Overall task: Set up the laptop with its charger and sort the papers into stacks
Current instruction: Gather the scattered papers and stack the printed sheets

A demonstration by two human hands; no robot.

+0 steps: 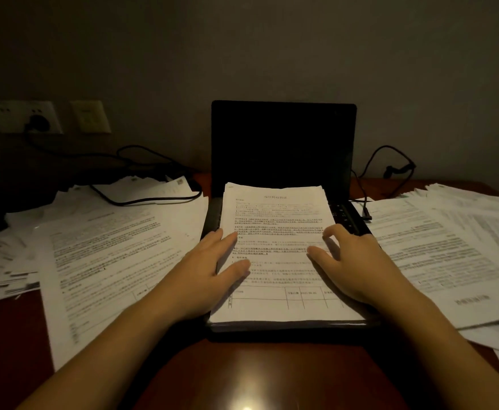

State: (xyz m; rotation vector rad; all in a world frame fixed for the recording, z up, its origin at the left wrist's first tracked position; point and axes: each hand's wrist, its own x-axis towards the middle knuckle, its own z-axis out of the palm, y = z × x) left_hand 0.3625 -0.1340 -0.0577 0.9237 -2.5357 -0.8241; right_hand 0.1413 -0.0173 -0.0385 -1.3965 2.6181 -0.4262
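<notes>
Left hand (212, 261) lies flat with straight fingers, steadying the paper stack (277, 214). Right hand (351, 261) bends its fingertips onto the top sheet, probably to peel it; whether it pinches, I cannot tell. The stack covers the laptop (283, 143) keyboard, mid-desk (242, 374) toward the back edge.

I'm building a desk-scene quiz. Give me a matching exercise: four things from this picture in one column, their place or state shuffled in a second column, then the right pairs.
1. paper stack
2. black plug
3. laptop screen
4. loose cable end

A. dark, upright
B. on the loose sheets at right
C. in the wall socket
D. on the keyboard, under the left hand and right hand

Pairs: 1-D, 2-C, 3-A, 4-B
</notes>
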